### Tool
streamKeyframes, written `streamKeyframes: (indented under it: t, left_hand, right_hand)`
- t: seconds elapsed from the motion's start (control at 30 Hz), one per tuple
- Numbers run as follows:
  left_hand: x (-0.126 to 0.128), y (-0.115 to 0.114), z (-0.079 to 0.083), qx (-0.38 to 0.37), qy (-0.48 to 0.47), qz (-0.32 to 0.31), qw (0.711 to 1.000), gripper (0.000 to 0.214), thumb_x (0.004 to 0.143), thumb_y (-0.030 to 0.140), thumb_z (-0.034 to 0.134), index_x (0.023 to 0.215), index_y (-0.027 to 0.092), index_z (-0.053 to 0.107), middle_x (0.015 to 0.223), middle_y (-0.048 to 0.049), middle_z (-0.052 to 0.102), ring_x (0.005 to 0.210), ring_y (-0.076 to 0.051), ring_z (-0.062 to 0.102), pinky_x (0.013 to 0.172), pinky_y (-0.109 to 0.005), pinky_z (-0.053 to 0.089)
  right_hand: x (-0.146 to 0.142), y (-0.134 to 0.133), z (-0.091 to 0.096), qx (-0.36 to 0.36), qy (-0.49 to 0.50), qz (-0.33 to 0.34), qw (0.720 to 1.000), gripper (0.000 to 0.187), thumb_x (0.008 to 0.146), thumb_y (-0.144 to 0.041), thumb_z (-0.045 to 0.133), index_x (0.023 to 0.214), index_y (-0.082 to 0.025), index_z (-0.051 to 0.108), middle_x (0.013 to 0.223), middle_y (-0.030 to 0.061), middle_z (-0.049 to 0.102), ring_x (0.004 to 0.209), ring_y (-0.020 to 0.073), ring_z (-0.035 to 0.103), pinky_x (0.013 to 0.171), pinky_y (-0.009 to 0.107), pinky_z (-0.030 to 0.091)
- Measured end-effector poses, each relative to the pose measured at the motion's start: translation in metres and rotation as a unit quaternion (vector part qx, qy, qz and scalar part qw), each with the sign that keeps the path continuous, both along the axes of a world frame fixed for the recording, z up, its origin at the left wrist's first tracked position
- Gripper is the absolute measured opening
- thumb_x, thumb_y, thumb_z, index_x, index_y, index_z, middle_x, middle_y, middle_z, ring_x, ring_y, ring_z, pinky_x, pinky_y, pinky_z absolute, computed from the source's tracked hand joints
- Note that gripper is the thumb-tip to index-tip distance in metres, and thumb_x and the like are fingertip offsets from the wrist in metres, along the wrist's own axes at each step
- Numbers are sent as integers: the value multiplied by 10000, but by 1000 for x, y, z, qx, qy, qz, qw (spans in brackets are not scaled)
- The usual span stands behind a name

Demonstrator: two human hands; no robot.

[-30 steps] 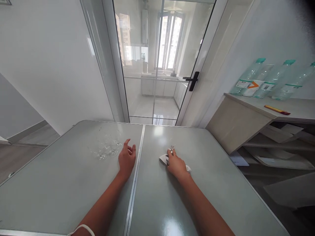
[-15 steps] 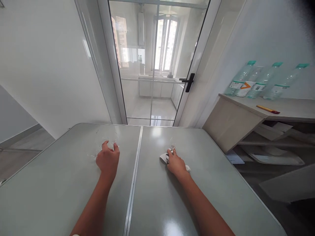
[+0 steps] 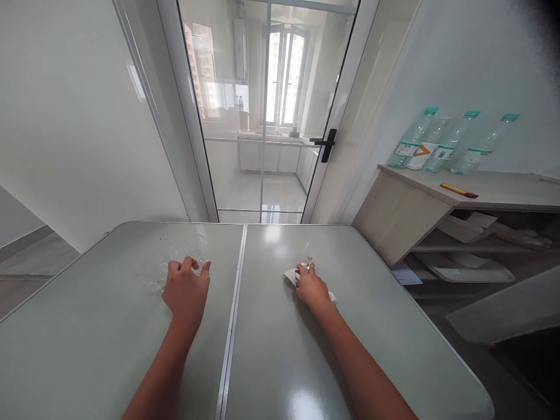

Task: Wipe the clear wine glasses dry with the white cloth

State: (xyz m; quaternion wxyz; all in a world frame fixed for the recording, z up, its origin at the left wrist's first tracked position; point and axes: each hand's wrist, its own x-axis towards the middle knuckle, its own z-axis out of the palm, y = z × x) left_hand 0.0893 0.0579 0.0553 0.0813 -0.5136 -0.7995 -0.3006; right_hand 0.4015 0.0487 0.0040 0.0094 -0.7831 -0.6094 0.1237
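Colourless, see-through pieces (image 3: 200, 255) are scattered on the left half of the table (image 3: 109, 326), partly hidden by the left hand (image 3: 186, 291). That hand has been brought over from beside the metal seam (image 3: 233, 315); its fingers are now curled, thumb apart, about one piece, though whether it is pinched cannot be told. Both hands are thus now placed at clear pieces, one on each side of the seam. White cloth (image 3: 289, 276) is clasped in the curled right hand (image 3: 312, 290), an end showing on either side; a shiny piece (image 3: 308, 262) is met by the fingertips, grip uncertain. Beyond, a glazed door (image 3: 262, 192) is seen; at right, capped bottles (image 3: 455, 143) are stood on a cabinet (image 3: 406, 210).
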Motion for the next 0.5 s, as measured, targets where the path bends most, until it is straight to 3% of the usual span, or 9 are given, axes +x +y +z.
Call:
streamKeyframes:
  t: [0.07, 0.17, 0.23, 0.3, 0.4, 0.5]
  left_hand:
    - [2, -1, -2, 1, 12, -28, 1000, 274, 871, 486, 663, 879, 218, 612, 1010, -79, 501, 855, -245, 550, 623, -294, 378]
    - [6, -2, -9, 12, 50, -85, 995, 237, 856, 409, 690, 876, 188, 608, 1008, -96, 438, 985, -287, 501, 792, -365, 451]
    - [12, -3, -14, 24, 74, -114, 990, 208, 866, 367, 682, 890, 172, 614, 1020, -107, 419, 1011, -299, 481, 882, -419, 452]
    - [19, -5, -19, 34, 81, -135, 987, 183, 886, 343, 664, 909, 168, 617, 1044, -118, 421, 1056, -318, 485, 912, -453, 454]
    - [32, -10, -21, 30, 35, -173, 984, 129, 938, 289, 599, 980, 167, 606, 1151, -147, 447, 1023, -288, 550, 849, -429, 496]
    - [42, -14, -20, 20, -46, -202, 978, 99, 975, 267, 539, 1020, 190, 582, 1281, -154, 449, 889, -220, 610, 688, -346, 517]
  right_hand:
    - [-3, -5, 7, -2, 2, -6, 1000, 564, 867, -119, 585, 1410, -262, 527, 1557, 229, 402, 970, 251, 734, 797, 328, 484]
    - [-14, -16, 20, 11, 3, -6, 1000, 431, 896, -62, 496, 1269, -225, 634, 1158, 176, 681, 903, 250, 720, 765, 315, 463]
    - [-27, -25, 29, 47, 18, 21, 998, 457, 886, -41, 477, 1279, -215, 630, 975, 129, 704, 892, 250, 697, 780, 317, 456]
    - [-42, -33, 37, 126, 55, 102, 985, 533, 849, -38, 507, 1343, -214, 597, 1067, 125, 687, 992, 254, 652, 869, 337, 451]
    - [-57, -42, 44, 244, 124, 206, 940, 540, 832, -139, 597, 1366, -220, 601, 1232, 137, 608, 1153, 298, 540, 1011, 435, 406]
    - [-60, -43, 40, 281, 277, 174, 902, 455, 888, -312, 613, 1339, -259, 633, 1181, 109, 613, 1100, 292, 556, 980, 453, 443]
